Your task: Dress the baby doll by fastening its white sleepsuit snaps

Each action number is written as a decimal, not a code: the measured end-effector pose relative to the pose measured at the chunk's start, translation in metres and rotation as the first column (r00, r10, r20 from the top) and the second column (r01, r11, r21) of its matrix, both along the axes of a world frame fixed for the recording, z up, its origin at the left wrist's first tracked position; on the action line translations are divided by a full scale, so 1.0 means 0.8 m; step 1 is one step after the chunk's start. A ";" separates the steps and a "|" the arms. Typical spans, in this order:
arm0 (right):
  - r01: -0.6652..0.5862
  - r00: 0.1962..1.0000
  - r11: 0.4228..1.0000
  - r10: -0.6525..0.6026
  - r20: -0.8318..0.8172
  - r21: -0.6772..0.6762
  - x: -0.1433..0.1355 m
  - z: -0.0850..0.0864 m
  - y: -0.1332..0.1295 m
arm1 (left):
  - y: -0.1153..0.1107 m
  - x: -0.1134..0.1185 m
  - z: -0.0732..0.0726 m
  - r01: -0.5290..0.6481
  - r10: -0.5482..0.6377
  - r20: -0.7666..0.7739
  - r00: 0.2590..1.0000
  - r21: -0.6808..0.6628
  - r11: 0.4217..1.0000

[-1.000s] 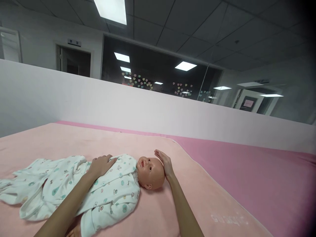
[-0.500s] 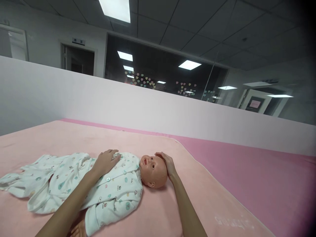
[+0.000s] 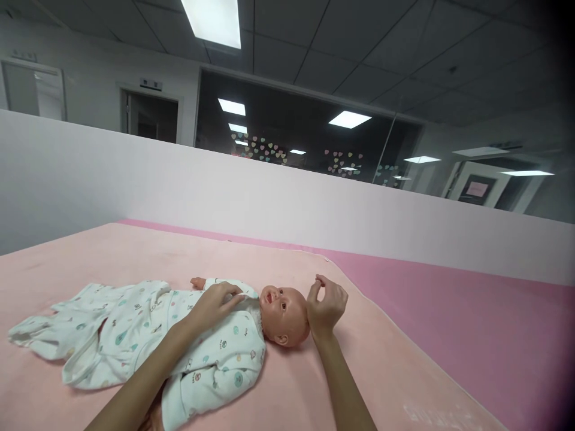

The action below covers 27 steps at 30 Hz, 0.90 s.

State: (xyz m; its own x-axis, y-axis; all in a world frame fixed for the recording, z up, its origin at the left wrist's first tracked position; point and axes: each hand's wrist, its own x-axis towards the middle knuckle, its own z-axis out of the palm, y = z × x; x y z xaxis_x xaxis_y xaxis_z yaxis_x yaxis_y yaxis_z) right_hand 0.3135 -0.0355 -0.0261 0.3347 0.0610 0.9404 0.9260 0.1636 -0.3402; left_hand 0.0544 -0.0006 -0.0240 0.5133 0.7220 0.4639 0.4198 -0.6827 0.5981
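Note:
A baby doll (image 3: pixel 284 316) lies on its back, head to the right, in a white romper (image 3: pixel 215 353) with small coloured prints. My left hand (image 3: pixel 220 305) is on the upper chest, thumb and fingers closed on the romper's front edge near the neck, where the cloth lifts a little. My right hand (image 3: pixel 327 302) is beside the top of the doll's head, fingers curled and thumb bent into a ring, with nothing visible in it. One small doll hand (image 3: pixel 197 283) pokes out of the far sleeve; the near one is partly behind my left forearm.
Under the doll is a peach-coloured blanket (image 3: pixel 359 371) over a pink mat (image 3: pixel 471 311). A low white wall (image 3: pixel 251 191) runs behind. Beyond it are a dark window (image 3: pixel 305 131) with heart stickers and doorways.
My right hand has come off the doll's head and curled up just right of it. My left hand has slid across the chest towards the collar, uncovering the doll's far hand.

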 end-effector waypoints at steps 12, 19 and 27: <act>0.144 0.699 0.916 0.173 0.694 -0.373 -0.136 -0.034 -0.001 | 0.014 0.003 -0.006 0.090 -0.018 0.343 0.939 -0.193 0.977; 0.299 0.780 0.787 0.124 0.613 -0.540 -0.140 -0.024 0.005 | 0.017 0.005 -0.013 0.181 -0.093 0.352 0.931 -0.227 0.957; 0.334 0.766 0.792 0.087 0.637 -0.511 -0.143 -0.027 0.010 | 0.009 0.006 -0.009 0.244 -0.132 0.374 0.918 -0.270 0.932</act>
State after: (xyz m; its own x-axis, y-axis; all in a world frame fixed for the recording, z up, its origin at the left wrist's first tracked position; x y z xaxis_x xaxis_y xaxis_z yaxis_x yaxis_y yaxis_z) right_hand 0.1989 -0.0273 -0.0480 -0.2393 0.6453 0.7255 0.9509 0.0048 0.3094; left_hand 0.0595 0.0067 -0.0310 0.5016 0.7623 0.4091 0.0316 -0.4888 0.8718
